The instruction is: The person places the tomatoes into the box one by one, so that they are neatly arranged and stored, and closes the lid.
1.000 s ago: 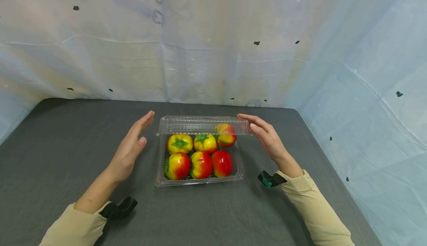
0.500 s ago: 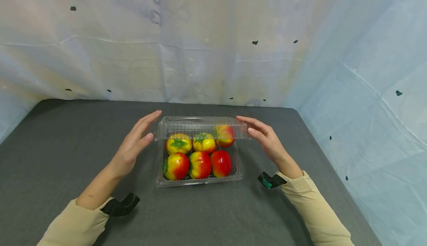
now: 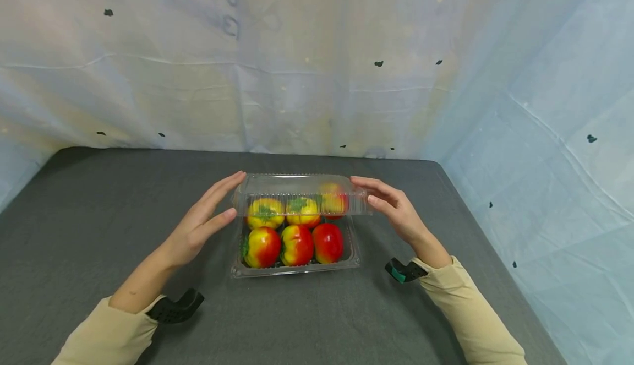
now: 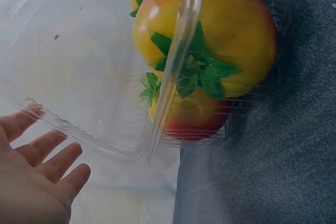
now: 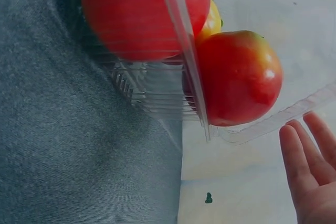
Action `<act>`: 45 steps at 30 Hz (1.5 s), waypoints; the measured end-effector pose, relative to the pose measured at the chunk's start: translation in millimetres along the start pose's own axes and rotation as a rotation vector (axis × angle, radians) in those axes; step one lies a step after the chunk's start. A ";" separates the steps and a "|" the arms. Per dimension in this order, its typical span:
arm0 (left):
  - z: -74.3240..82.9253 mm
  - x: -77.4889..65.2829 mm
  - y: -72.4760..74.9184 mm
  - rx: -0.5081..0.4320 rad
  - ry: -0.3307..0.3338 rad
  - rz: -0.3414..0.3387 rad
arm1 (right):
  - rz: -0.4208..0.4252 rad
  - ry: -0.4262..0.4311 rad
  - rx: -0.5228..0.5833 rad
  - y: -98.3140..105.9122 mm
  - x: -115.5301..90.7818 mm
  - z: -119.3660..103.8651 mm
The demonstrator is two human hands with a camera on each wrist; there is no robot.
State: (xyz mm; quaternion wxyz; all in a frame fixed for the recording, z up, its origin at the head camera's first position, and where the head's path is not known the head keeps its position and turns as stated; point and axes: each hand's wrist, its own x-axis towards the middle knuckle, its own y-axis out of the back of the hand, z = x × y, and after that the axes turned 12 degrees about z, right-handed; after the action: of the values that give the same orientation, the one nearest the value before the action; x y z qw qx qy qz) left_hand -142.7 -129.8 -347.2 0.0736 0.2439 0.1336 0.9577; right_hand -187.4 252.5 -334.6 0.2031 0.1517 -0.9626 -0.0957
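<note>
A clear plastic clamshell box holds several red-and-yellow fruits with green leafy tops, like toy persimmons. Its hinged lid tilts forward over the back row, while the front row lies uncovered. My left hand is at the lid's left end, fingers extended and thumb apart; in the left wrist view the fingertips lie along the lid's edge. On the other end, my right hand has its fingers reaching to the lid's right corner, and the right wrist view shows straight fingertips right at the rim.
The box stands on a dark grey cloth-covered table. Pale plastic sheeting hangs behind the table and along its right side. Each wrist wears a black strap mount, the left one and the right one.
The lid has swung forward and down, now covering more of the back row. My left hand has moved right to the lid's left end, and my right fingertips have lowered slightly with it.
</note>
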 end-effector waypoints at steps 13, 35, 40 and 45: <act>-1.9 -8.5 -0.3 0.056 0.000 -0.014 | -0.008 -0.008 -0.006 -2.5 -9.3 3.5; -17.3 -20.1 -6.6 0.197 0.053 -0.010 | 0.008 -0.072 -0.071 -8.7 -21.6 12.5; -19.8 -22.8 -7.8 0.207 0.038 -0.010 | 0.015 -0.078 -0.110 -10.2 -23.3 11.9; -22.1 -25.1 -9.1 0.207 0.036 -0.007 | -0.003 -0.059 -0.135 -11.6 -25.2 13.4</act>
State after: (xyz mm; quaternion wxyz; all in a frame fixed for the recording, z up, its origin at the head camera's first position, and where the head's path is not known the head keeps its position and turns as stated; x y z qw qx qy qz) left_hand -131.0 -131.2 -379.7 0.0489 0.2325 0.2338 0.9428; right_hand -168.1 251.6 -358.7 0.1845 0.1361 -0.9593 -0.1648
